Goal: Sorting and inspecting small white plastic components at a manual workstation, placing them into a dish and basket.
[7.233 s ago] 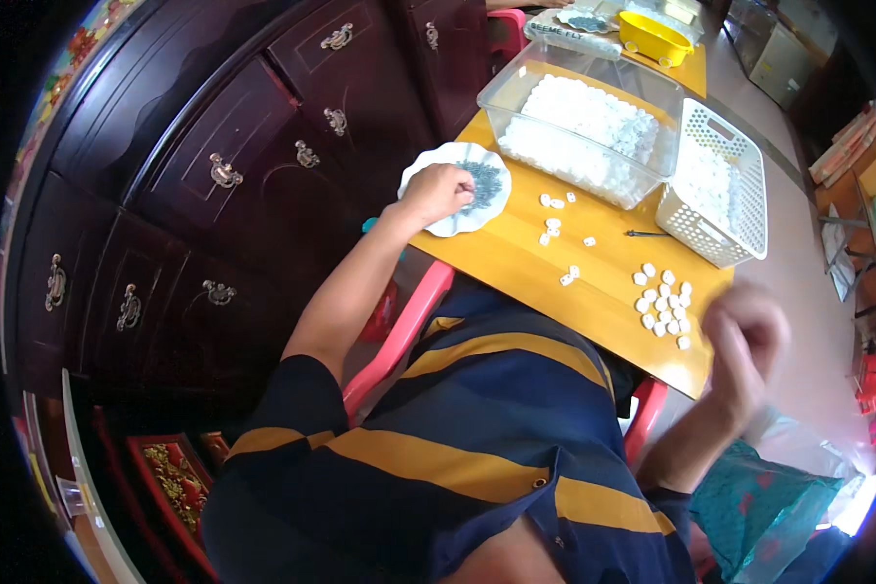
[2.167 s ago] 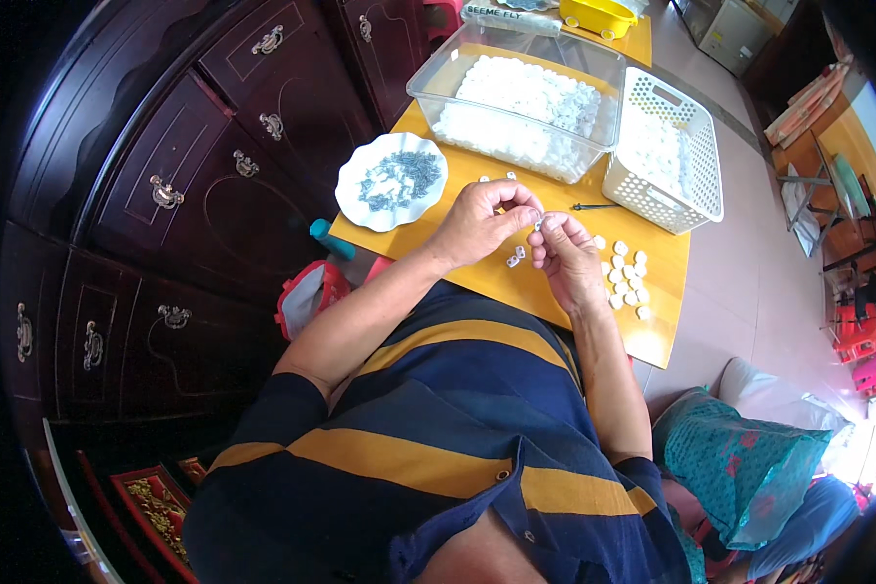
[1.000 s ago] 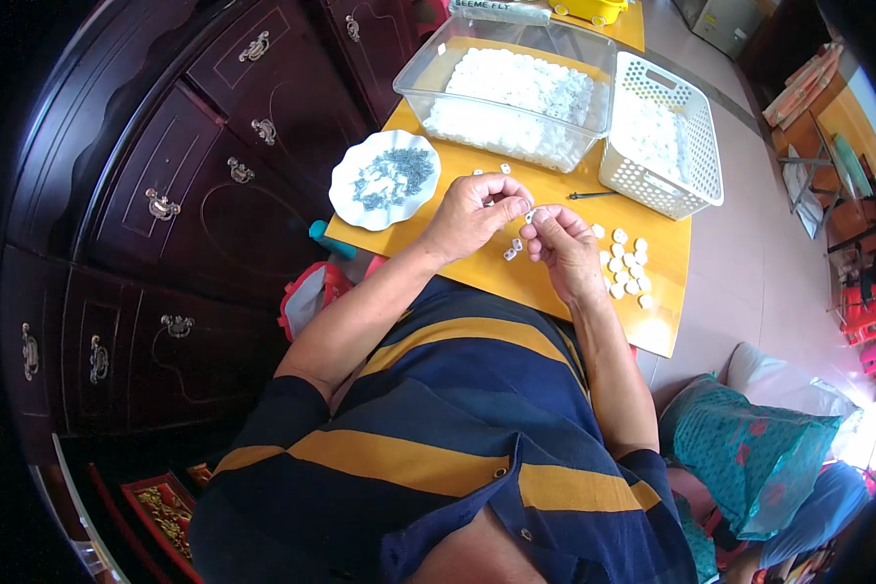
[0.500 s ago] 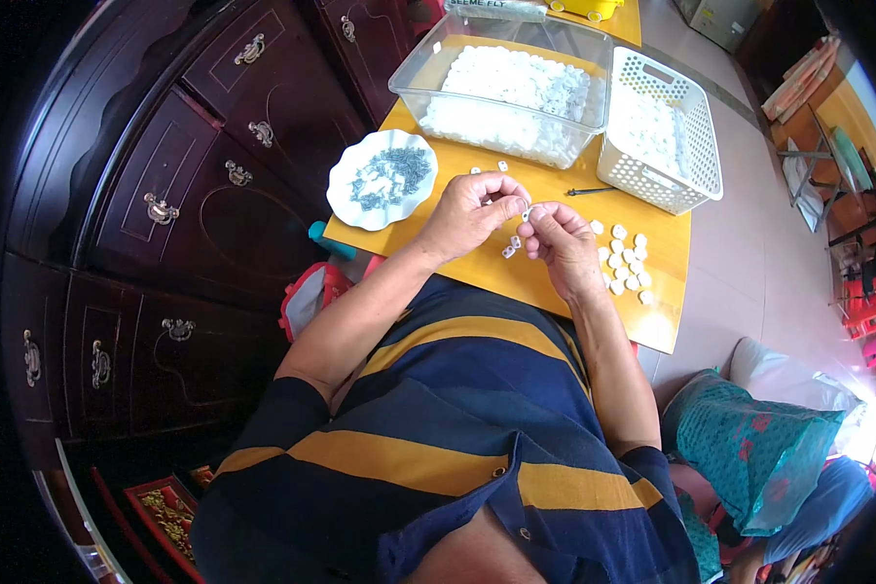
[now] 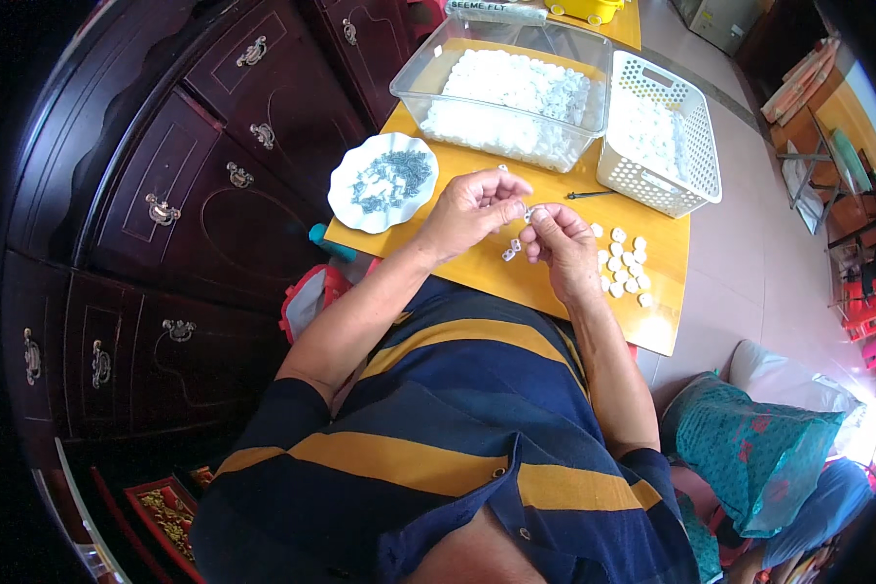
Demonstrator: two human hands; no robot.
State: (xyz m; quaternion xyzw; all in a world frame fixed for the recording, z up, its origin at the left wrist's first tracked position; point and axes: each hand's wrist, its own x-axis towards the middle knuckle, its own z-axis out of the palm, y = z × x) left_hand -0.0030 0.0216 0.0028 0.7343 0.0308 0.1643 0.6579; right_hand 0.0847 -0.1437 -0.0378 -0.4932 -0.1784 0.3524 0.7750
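Observation:
Over the front of the yellow table, my two hands meet at a small white plastic piece (image 5: 529, 215). My right hand (image 5: 565, 250) pinches it between thumb and fingertips. My left hand (image 5: 467, 212) is at its left side, thumb tip at the piece, index finger lifted and the other fingers curled; whatever they grip is hidden. Just below the fingertips, a couple of similar white pieces (image 5: 512, 250) lie on the table. Right of my right hand, several round white pieces (image 5: 633, 259) are spread on the tabletop.
A scalloped white dish (image 5: 344, 207) holds dark slender bits and small white parts. Farther back stand a clear bin (image 5: 501, 139) of white pieces and a perforated white basket (image 5: 699, 173). A thin black tool (image 5: 590, 194) lies before the basket. Dark drawers (image 5: 214, 185) flank the left side.
My left index finger has lifted a little away from the thumb. Both hands stay at the same spot, with the small white piece still between them.

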